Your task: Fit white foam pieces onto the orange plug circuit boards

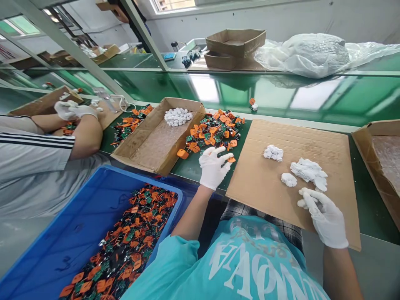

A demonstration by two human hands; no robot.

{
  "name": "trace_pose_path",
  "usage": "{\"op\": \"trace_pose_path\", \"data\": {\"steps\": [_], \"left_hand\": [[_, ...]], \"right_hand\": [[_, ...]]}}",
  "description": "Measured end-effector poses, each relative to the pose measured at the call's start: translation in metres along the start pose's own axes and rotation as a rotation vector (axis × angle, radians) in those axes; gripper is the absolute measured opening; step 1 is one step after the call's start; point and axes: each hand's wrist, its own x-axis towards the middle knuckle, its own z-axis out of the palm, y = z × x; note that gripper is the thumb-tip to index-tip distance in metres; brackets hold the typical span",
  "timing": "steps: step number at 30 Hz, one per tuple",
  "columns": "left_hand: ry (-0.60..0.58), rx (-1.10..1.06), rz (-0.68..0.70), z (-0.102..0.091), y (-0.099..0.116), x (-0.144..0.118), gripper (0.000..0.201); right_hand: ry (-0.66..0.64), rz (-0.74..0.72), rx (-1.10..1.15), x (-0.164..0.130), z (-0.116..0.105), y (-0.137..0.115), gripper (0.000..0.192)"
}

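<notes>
Beside the cardboard box (pixel 156 137), the left hand (pixel 213 166) pinches an orange part (pixel 231 159); the right hand (pixel 325 218) seemingly grips white pieces (pixel 302 203).

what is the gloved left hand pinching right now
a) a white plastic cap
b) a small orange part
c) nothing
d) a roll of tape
b: the left hand pinches a small orange part at the edge of the pile of orange and green parts, while the right hand rests on the cardboard sheet.

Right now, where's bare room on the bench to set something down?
Free: the cardboard sheet left of the white lumps, and the bottom of the open box below its white pile. Crowded: the orange parts by the left hand; the right hand covers the sheet's near right corner.
</notes>
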Motion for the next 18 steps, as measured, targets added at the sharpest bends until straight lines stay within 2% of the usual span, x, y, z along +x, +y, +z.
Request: {"op": "trace_pose_path", "data": {"steps": [1, 3, 7, 9, 12, 14, 15, 17, 18], "left_hand": [[0.027, -0.067, 0.024, 0.002, 0.009, 0.0, 0.02], [0.0, -0.167, 0.041, 0.01, 0.029, 0.002, 0.024], [-0.144, -0.1, -0.082, 0.033, 0.066, 0.011, 0.036], [-0.198, -0.009, -0.094, 0.04, 0.075, 0.016, 0.044], [-0.222, 0.048, -0.079, 0.035, 0.073, 0.021, 0.047], [-0.256, -0.014, 0.066, 0.025, 0.065, 0.021, 0.034], [-0.295, -0.058, 0.207, 0.021, 0.059, 0.021, 0.033], [-0.405, -0.107, 0.526, 0.017, 0.048, 0.02, 0.052], [-0.447, -0.1, 0.633, 0.017, 0.044, 0.02, 0.06]], "right_hand": [[0.015, -0.035, 0.008, 0.001, 0.001, -0.001, 0.034], [0.025, -0.022, 0.071, 0.002, 0.002, -0.003, 0.039], [0.009, 0.187, 0.284, 0.0, 0.005, -0.006, 0.055], [0.022, 0.224, 0.327, -0.003, 0.006, -0.008, 0.06], [0.017, 0.204, 0.321, -0.006, 0.006, -0.007, 0.051], [-0.01, 0.179, 0.309, -0.007, 0.005, -0.004, 0.048], [-0.022, 0.17, 0.294, -0.008, 0.005, -0.003, 0.047], [-0.017, 0.142, 0.239, -0.009, 0.003, 0.0, 0.044], [-0.011, 0.114, 0.192, -0.009, 0.003, 0.002, 0.04]]}}
